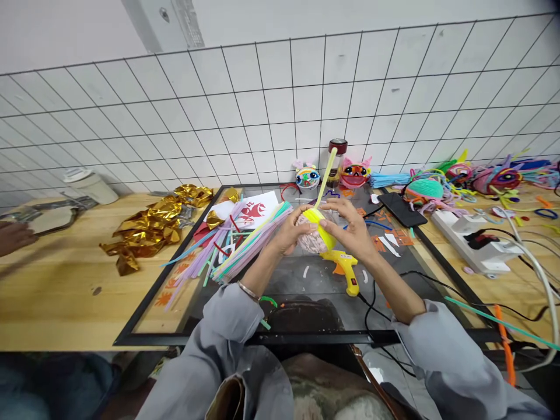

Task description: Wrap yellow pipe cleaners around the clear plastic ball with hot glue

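Observation:
Both hands hold a round craft ball (310, 241) above the glass-topped board. Its surface is pale pink and ridged, with yellow pipe cleaners (324, 234) laid side by side over its right part. One yellow strip sticks up from the top and leans right. My left hand (289, 232) grips the ball's left side, thumb on the front. On the other side, my right hand (349, 226) presses its thumb against the yellow strips, fingers curled behind. A yellow glue gun (349, 273) lies just below the hands. Left of them rests a bundle of pastel pipe cleaners (249, 248).
Gold foil (151, 227) lies crumpled at left; another person's hand (17, 238) is beyond it. Two decorated balls and a jar (336, 160) stand by the tiled wall. A phone (402, 210), a power strip (476, 242) and cables occupy the right.

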Demonstrator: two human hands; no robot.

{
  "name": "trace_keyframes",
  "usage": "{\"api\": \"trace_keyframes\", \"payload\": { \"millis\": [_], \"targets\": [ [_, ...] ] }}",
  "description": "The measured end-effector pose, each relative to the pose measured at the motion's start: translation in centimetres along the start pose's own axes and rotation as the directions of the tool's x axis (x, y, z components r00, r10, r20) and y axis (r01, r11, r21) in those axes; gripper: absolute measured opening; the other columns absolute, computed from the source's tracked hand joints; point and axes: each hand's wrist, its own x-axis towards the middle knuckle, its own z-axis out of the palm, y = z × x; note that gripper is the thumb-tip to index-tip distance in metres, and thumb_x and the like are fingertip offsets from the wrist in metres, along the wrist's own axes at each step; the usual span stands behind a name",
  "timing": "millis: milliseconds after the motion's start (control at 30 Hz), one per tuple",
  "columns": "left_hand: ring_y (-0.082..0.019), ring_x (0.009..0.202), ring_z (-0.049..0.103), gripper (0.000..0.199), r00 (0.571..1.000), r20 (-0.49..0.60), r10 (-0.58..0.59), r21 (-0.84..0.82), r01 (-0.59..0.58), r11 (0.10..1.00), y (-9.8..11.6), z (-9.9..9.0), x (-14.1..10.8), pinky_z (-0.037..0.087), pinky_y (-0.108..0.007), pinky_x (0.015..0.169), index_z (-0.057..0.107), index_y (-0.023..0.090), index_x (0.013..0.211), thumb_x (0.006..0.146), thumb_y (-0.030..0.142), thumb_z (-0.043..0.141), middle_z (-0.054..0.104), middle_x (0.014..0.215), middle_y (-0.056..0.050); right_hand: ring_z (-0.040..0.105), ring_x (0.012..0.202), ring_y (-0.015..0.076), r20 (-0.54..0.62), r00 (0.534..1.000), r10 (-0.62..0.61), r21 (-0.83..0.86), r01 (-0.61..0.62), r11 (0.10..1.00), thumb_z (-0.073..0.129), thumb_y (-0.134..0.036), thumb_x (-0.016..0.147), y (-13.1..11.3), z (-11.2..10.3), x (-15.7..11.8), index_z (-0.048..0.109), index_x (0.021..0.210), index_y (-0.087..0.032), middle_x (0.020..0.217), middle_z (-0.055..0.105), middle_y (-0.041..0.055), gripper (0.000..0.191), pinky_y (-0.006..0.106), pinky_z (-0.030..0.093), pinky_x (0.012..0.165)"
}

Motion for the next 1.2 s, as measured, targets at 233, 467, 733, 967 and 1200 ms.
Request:
{"api": "trace_keyframes", "payload": {
  "millis": [233, 467, 733, 967, 1200],
  "targets": [
    [-0.011, 0.075, 0.059, 0.061, 0.999, -0.013, -0.037, -0.062, 0.036, 0.997, -1.1, -0.6, -1.5, 0.046, -0.024, 0.070, 0.059, 0.019, 0.105, 0.050, 0.026, 0.085, 0.063, 0.084, 0.003, 0.057, 0.123, 0.0256, 0.040, 0.999, -0.007, 0.069, 0.004, 0.998, 0.063, -0.055, 0.088, -0.1, 0.8, -1.4, 0.074, 0.102, -0.024, 0.125, 0.060, 0.0107, 0.035, 0.049, 0.043, 0.106],
    [-0.012, 0.080, 0.057, 0.063, 1.000, -0.018, -0.010, -0.058, 0.009, 0.998, -1.2, -0.4, -2.3, 0.047, -0.024, 0.072, 0.060, 0.019, 0.105, 0.048, 0.023, 0.085, 0.062, 0.088, 0.002, 0.060, 0.115, 0.0233, 0.176, 0.984, 0.012, 0.158, -0.040, 0.987, 0.076, -0.052, 0.078, -0.1, -0.5, -0.5, 0.076, 0.095, -0.025, 0.114, 0.066, 0.0073, 0.032, 0.045, 0.045, 0.104],
    [-0.012, 0.077, 0.055, 0.066, 0.998, -0.044, 0.052, 0.000, -0.052, 0.999, -1.9, -1.4, -2.6, 0.044, -0.024, 0.071, 0.058, 0.019, 0.108, 0.048, 0.027, 0.085, 0.060, 0.084, 0.003, 0.059, 0.118, 0.0258, 0.047, 0.998, 0.051, 0.277, -0.062, 0.959, 0.081, -0.051, 0.072, 0.9, 1.7, -1.6, 0.074, 0.088, -0.026, 0.121, 0.066, 0.0071, 0.031, 0.045, 0.043, 0.106],
    [-0.014, 0.084, 0.054, 0.064, 0.989, -0.018, 0.148, 0.175, -0.143, 0.974, -2.1, -1.9, -2.4, 0.045, -0.025, 0.077, 0.058, 0.018, 0.106, 0.049, 0.027, 0.086, 0.059, 0.091, 0.001, 0.058, 0.119, 0.0263, 0.060, 0.996, 0.068, 0.304, -0.083, 0.949, 0.081, -0.053, 0.071, 3.1, 2.3, -2.1, 0.070, 0.113, -0.029, 0.125, 0.064, 0.0055, 0.050, 0.043, 0.045, 0.103],
    [-0.017, 0.093, 0.055, 0.068, 0.983, 0.026, 0.184, 0.301, -0.183, 0.936, -2.5, -2.0, -2.4, 0.044, -0.026, 0.084, 0.059, 0.018, 0.113, 0.053, 0.035, 0.086, 0.061, 0.102, -0.002, 0.057, 0.120, 0.0275, 0.034, 0.999, 0.010, 0.263, -0.018, 0.965, 0.074, -0.051, 0.079, 2.4, 1.9, -3.3, 0.075, 0.108, -0.032, 0.122, 0.064, 0.0067, 0.035, 0.048, 0.043, 0.108]
  ]
}}
